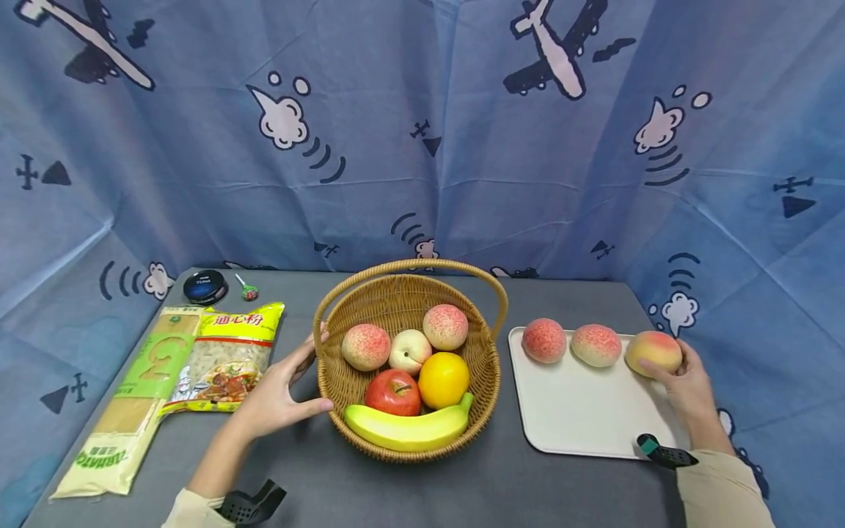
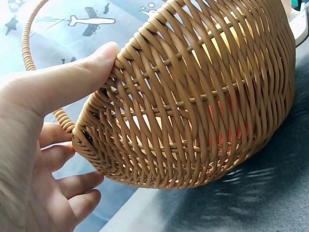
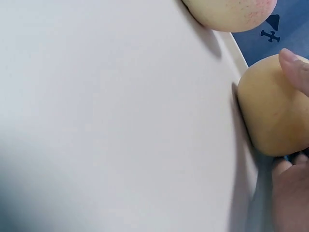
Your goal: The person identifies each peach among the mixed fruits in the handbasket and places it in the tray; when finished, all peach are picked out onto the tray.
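Lying at the far left of the grey bench (image 1: pixel 409 484) are a long pasta packet (image 1: pixel 135 400) and a yellow macaroni bag (image 1: pixel 227 356), with a dark round tin (image 1: pixel 205 287) and a lollipop (image 1: pixel 247 290) behind them. Just right of the bag, the left hand (image 1: pixel 280 392) rests against the outer wall of the wicker basket (image 1: pixel 485 367), thumb on the weave near the rim and fingers spread loosely along the side. Inside the basket sit three peaches (image 1: pixel 445 326), a red apple (image 1: pixel 393 392), an orange (image 1: pixel 444 379) and a banana (image 1: pixel 405 429). Right of the basket lies a white tray (image 1: pixel 581 411) carrying two peaches (image 1: pixel 544 340) along its far edge. At the tray's far right corner, the right hand (image 1: pixel 689 385) curls its fingers round a yellow-pink peach (image 1: pixel 652 352), which sits at the tray's rim.
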`<state>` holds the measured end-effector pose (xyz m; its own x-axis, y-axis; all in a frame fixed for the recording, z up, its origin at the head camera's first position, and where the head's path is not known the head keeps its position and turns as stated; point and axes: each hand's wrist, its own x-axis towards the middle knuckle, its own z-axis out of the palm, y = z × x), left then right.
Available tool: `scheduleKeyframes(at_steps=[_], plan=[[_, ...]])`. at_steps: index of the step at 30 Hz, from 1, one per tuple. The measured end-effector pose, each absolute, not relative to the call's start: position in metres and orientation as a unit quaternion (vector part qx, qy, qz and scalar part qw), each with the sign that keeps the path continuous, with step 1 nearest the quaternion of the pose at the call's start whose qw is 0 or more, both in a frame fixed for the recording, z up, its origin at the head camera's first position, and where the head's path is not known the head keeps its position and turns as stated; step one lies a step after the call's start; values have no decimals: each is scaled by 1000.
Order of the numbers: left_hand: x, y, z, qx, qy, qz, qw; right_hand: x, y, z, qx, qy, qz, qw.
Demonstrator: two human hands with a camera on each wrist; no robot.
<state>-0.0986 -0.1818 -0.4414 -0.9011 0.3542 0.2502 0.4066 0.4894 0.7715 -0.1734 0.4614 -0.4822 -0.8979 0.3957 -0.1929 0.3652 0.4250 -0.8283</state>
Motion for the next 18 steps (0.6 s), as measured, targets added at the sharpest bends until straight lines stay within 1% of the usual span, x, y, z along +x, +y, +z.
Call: scheduleKeyframes(at_steps=[5,7,12,15,18], plan=[[-99,-180,-440,-216,-865,-452,24,-170,464,-477,-216,-858,466,11],[-99,-179,-439,-217,-864,-453,21,-167,467,-476,-208,-860,465,31],[-101,-178,-439,-222,-859,-461,19,-166,479,-483,-165,-875,444,102],[-100,-179,-440,-219,-857,-465,19,-161,467,-471,-147,-872,453,115],[-99,-181,-441,-217,-857,-466,19,-151,441,-445,-132,-868,464,119]])
